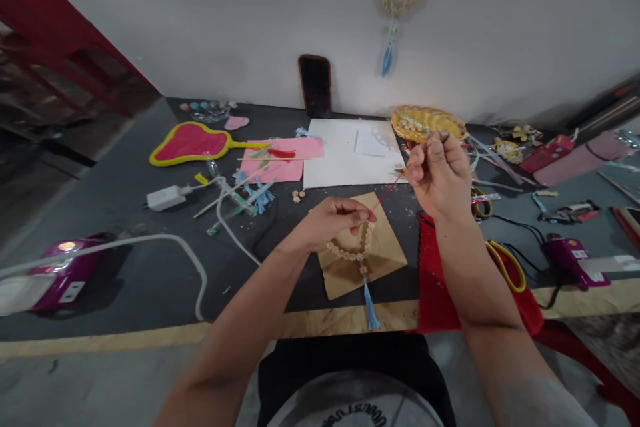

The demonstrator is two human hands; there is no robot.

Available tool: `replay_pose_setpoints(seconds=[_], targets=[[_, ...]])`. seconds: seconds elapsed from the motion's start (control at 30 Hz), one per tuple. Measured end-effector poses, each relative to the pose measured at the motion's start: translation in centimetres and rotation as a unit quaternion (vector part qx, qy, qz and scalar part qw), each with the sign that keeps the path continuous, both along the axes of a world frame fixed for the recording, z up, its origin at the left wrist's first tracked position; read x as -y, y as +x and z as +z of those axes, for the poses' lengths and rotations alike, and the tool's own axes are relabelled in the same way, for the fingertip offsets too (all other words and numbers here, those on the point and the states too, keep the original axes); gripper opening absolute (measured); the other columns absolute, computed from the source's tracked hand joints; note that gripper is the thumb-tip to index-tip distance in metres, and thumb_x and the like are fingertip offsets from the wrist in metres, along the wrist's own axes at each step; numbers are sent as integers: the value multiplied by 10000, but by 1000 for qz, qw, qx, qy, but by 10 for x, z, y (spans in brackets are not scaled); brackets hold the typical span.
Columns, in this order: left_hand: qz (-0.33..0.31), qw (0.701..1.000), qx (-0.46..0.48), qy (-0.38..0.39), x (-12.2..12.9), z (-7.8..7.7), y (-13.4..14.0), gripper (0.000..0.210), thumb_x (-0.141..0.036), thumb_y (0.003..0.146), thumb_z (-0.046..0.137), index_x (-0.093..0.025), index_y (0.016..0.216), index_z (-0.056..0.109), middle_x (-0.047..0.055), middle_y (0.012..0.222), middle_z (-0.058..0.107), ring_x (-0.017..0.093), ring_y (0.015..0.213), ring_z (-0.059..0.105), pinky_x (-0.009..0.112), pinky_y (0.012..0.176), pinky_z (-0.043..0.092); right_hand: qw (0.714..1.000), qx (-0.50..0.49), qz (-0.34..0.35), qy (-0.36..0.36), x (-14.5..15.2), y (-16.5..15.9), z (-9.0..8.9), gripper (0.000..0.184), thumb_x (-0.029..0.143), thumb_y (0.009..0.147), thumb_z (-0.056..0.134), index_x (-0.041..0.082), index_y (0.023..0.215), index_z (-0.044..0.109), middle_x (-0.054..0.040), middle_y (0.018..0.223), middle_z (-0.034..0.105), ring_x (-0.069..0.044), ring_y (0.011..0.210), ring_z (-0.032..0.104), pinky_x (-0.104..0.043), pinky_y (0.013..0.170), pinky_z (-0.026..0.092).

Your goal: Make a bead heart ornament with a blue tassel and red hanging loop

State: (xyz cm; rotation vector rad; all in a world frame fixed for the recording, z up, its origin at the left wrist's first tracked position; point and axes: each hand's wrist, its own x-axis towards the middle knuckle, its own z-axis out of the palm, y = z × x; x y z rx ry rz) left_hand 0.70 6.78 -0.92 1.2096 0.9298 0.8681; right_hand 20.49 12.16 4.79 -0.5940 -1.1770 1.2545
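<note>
My left hand (333, 219) pinches a red string (387, 195) where it meets the top of a cream beaded loop (350, 255). The loop hangs below those fingers, with a light blue tassel (371, 307) dangling from its lower end. Higher and to the right, my right hand (443, 177) is closed on the other end of the string, which runs taut between both hands. A small dark tip shows at the right fingertips, too small to name. Under the loop lies a brown paper square (387, 250).
A similar beaded loop (387, 0) hangs on the wall. A phone (316, 87) leans there beside a white board (325, 153) and a yellow woven basket (450, 121). Red felt (435, 280), yellow-handled scissors (507, 267), pliers (570, 212) and purple glue guns (75, 273) lie around, with cables.
</note>
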Motion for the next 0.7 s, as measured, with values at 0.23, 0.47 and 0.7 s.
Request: replay_pose_setpoints(seconds=[0.23, 0.47, 0.7], targets=[[59, 986, 118, -103, 1, -2, 2, 328, -422, 537, 935, -168, 670, 775, 21, 683, 675, 86, 599, 519, 215, 587, 394, 998, 53, -16, 24, 4, 0, 3, 265, 473, 943, 614, 281, 864, 449, 50, 707, 512, -97, 530, 487, -244, 443, 404], [117, 979, 146, -78, 1, 5, 1, 290, -302, 490, 964, -147, 629, 762, 54, 1043, 664, 100, 797, 605, 231, 737, 472, 998, 51, -6, 29, 3, 5, 5, 263, 484, 935, 625, 282, 888, 464, 49, 712, 515, -93, 529, 485, -247, 450, 416], [110, 981, 133, -88, 1, 6, 0, 363, -280, 493, 956, -131, 604, 645, 17, 747, 703, 104, 660, 619, 226, 636, 467, 998, 52, -13, 41, -1, 7, 0, 232, 491, 945, 603, 296, 909, 482, 32, 735, 522, -99, 540, 489, -261, 466, 420]])
